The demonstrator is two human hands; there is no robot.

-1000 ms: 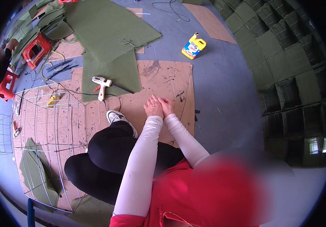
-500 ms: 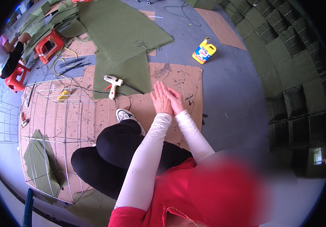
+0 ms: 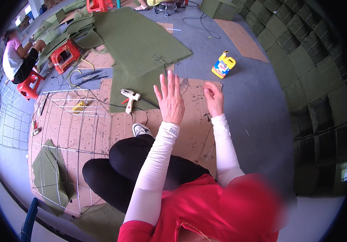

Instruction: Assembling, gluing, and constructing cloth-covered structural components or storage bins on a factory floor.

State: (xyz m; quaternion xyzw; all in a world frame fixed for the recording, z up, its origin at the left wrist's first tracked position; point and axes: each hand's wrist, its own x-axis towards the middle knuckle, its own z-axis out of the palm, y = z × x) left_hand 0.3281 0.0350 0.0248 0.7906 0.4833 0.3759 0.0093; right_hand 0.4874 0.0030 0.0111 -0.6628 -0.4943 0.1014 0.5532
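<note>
Two hands, left hand (image 3: 170, 100), right hand (image 3: 214, 97), one glue gun (image 3: 130, 97)

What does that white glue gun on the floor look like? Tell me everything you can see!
The glue gun is white or cream plastic, shaped like a small pistol with a barrel and a handle. It lies flat on its side on the brown cardboard sheet, right by the edge of a green felt sheet. A dark cord seems to trail from it across the cardboard. No hand touches it; the person's left hand is raised nearby, open and empty. A wire grid frame lies to its left.
</note>
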